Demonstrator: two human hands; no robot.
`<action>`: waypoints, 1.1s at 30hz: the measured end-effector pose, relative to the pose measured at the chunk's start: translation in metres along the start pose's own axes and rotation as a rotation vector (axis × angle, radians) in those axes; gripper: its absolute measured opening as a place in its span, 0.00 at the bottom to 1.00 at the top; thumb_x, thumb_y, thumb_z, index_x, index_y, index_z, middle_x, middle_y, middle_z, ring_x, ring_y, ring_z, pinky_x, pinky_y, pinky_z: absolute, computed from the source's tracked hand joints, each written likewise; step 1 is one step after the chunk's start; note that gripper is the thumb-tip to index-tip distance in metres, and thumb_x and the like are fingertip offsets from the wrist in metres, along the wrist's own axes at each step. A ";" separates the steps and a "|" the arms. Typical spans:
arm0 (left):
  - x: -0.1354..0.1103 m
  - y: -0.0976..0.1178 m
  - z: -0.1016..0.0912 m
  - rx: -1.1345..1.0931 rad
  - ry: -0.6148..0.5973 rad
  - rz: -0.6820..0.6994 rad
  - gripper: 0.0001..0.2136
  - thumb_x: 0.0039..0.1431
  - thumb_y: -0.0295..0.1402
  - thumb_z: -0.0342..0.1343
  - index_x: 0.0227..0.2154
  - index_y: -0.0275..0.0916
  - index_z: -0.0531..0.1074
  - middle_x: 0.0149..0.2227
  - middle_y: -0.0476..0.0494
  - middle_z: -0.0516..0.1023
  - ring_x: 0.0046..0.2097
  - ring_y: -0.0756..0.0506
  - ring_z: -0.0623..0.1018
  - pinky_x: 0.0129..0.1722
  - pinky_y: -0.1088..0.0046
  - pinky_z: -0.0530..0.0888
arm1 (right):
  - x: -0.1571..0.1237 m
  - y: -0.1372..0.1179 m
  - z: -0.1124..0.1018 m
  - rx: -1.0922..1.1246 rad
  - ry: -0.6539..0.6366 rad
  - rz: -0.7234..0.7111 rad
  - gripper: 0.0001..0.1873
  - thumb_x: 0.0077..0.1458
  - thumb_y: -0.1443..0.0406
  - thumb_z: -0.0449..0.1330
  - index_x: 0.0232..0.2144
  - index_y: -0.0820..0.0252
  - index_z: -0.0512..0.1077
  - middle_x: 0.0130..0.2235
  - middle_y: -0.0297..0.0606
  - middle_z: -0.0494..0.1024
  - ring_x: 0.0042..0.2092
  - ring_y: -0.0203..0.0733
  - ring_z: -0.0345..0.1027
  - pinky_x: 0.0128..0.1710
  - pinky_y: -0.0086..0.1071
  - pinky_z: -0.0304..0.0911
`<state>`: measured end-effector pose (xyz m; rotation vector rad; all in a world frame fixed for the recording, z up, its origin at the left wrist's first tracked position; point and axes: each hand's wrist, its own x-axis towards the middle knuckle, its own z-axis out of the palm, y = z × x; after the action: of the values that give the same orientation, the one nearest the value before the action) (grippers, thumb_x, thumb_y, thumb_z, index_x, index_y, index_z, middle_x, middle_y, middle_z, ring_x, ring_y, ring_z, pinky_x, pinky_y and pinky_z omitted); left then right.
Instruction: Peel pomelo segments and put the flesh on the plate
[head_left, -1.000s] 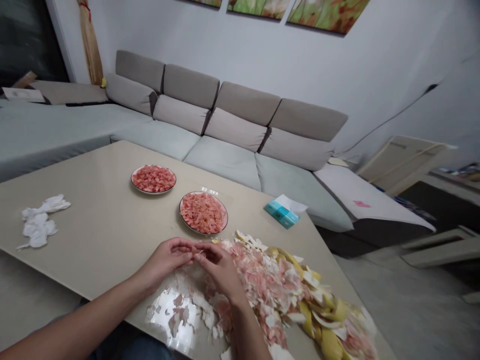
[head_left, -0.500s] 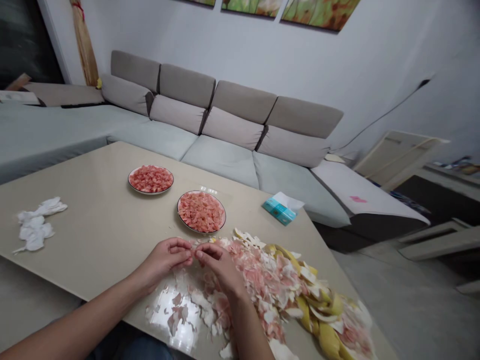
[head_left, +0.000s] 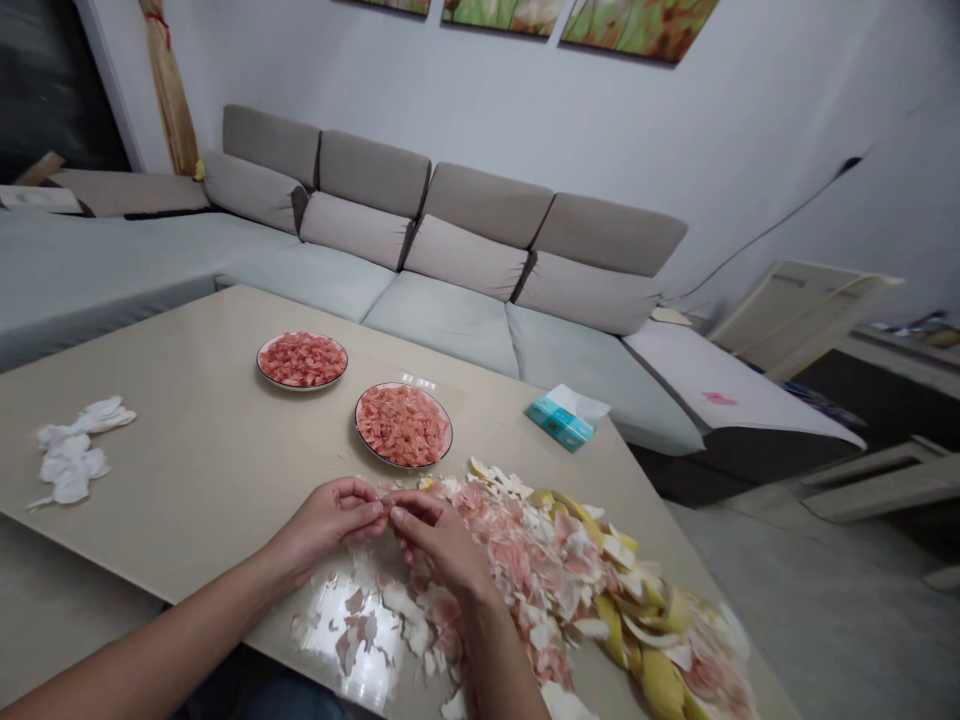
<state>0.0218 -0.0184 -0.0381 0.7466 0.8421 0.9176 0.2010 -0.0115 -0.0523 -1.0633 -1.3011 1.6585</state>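
Over the near part of the table, my left hand (head_left: 337, 520) and my right hand (head_left: 435, 535) meet fingertip to fingertip. Both are closed in a pinch on a small pinkish piece of pomelo, mostly hidden by the fingers. Just beyond them sits a plate (head_left: 448, 450) heaped with pink pomelo flesh, and a second full plate (head_left: 260, 372) stands farther back to the left. Under and right of my right hand spreads a pile of pale pink pomelo membranes (head_left: 517, 555), with thick yellow peel (head_left: 660, 685) at its right side.
Crumpled white tissues (head_left: 71, 465) lie at the table's left. A blue tissue pack (head_left: 561, 422) is near the far right edge. Membrane scraps (head_left: 356, 635) dot the shiny tabletop (head_left: 202, 460) in front of me. A grey sofa (head_left: 442, 310) runs behind the table.
My right fingers have shifted slightly left and closer against the left fingertips. The plates, the peel pile and the tissues stay where they were.
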 end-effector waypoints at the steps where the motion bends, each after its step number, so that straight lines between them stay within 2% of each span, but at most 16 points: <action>1: 0.000 0.000 0.001 0.005 0.002 -0.007 0.12 0.44 0.35 0.67 0.28 0.35 0.72 0.30 0.46 0.77 0.34 0.50 0.77 0.40 0.74 0.72 | 0.000 0.000 0.000 -0.007 0.012 0.000 0.15 0.47 0.54 0.65 0.34 0.57 0.77 0.26 0.31 0.73 0.22 0.30 0.61 0.21 0.25 0.60; 6: -0.001 0.004 0.004 -0.004 0.028 -0.037 0.11 0.48 0.33 0.63 0.35 0.36 0.73 0.35 0.42 0.77 0.33 0.49 0.76 0.39 0.72 0.73 | 0.003 0.003 -0.001 0.035 0.085 0.002 0.14 0.45 0.54 0.66 0.31 0.58 0.77 0.26 0.32 0.73 0.24 0.32 0.62 0.22 0.25 0.60; 9: 0.000 0.005 0.003 0.089 0.071 -0.046 0.05 0.49 0.31 0.58 0.29 0.36 0.73 0.32 0.44 0.76 0.32 0.49 0.75 0.35 0.72 0.72 | 0.004 0.003 -0.003 0.071 0.114 0.001 0.14 0.45 0.55 0.66 0.31 0.58 0.76 0.27 0.33 0.74 0.25 0.32 0.63 0.24 0.26 0.61; 11: 0.000 0.003 0.001 0.245 0.092 -0.033 0.06 0.51 0.33 0.54 0.25 0.36 0.71 0.29 0.46 0.73 0.31 0.48 0.74 0.31 0.74 0.70 | 0.004 0.003 -0.004 0.084 0.131 -0.011 0.13 0.46 0.56 0.66 0.31 0.58 0.76 0.29 0.33 0.75 0.25 0.32 0.62 0.25 0.26 0.60; 14: 0.000 -0.003 -0.001 0.594 0.092 0.116 0.09 0.54 0.34 0.49 0.24 0.37 0.71 0.27 0.47 0.72 0.32 0.46 0.73 0.32 0.74 0.68 | 0.006 0.004 -0.006 0.124 0.177 -0.035 0.13 0.46 0.56 0.66 0.31 0.59 0.76 0.28 0.33 0.74 0.25 0.31 0.61 0.25 0.26 0.59; 17: -0.002 -0.009 0.000 0.874 0.063 0.342 0.08 0.50 0.26 0.47 0.26 0.39 0.72 0.32 0.45 0.73 0.38 0.45 0.72 0.40 0.72 0.67 | 0.007 0.004 -0.006 0.161 0.237 -0.053 0.13 0.46 0.56 0.66 0.30 0.59 0.76 0.27 0.32 0.73 0.25 0.32 0.61 0.25 0.25 0.59; 19: -0.004 -0.010 0.001 0.980 0.049 0.402 0.11 0.47 0.22 0.46 0.28 0.39 0.72 0.35 0.44 0.74 0.41 0.44 0.72 0.44 0.71 0.66 | 0.008 0.003 -0.006 0.166 0.276 -0.077 0.13 0.46 0.56 0.66 0.30 0.59 0.75 0.27 0.32 0.72 0.26 0.32 0.61 0.25 0.25 0.58; 24: -0.009 -0.011 0.005 1.267 0.027 0.367 0.09 0.51 0.25 0.49 0.29 0.42 0.74 0.35 0.44 0.75 0.43 0.42 0.71 0.45 0.67 0.63 | 0.008 0.002 -0.011 0.094 0.384 -0.111 0.14 0.46 0.56 0.66 0.31 0.59 0.75 0.29 0.33 0.72 0.27 0.33 0.61 0.25 0.25 0.59; 29: -0.012 -0.012 0.008 1.491 -0.069 0.320 0.07 0.55 0.31 0.52 0.31 0.44 0.76 0.38 0.43 0.75 0.45 0.40 0.71 0.49 0.59 0.59 | 0.013 0.006 -0.026 -0.049 0.486 -0.197 0.18 0.46 0.52 0.64 0.34 0.59 0.75 0.30 0.34 0.74 0.27 0.35 0.64 0.27 0.28 0.63; 31: -0.013 -0.012 0.010 1.536 -0.054 0.280 0.07 0.51 0.38 0.58 0.32 0.42 0.76 0.40 0.41 0.75 0.46 0.38 0.70 0.53 0.54 0.56 | 0.019 0.001 -0.033 -0.161 0.534 -0.232 0.20 0.47 0.50 0.62 0.34 0.60 0.75 0.30 0.35 0.75 0.27 0.36 0.65 0.26 0.29 0.64; 33: -0.013 -0.012 0.011 1.557 -0.045 0.243 0.15 0.45 0.45 0.62 0.34 0.41 0.75 0.41 0.40 0.75 0.47 0.36 0.70 0.55 0.50 0.54 | 0.030 -0.009 -0.041 -0.316 0.571 -0.268 0.22 0.47 0.48 0.60 0.34 0.61 0.75 0.29 0.36 0.76 0.26 0.36 0.66 0.26 0.29 0.65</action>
<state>0.0310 -0.0373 -0.0393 2.2190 1.3964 0.2756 0.2286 0.0320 -0.0536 -1.3540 -1.2633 0.8732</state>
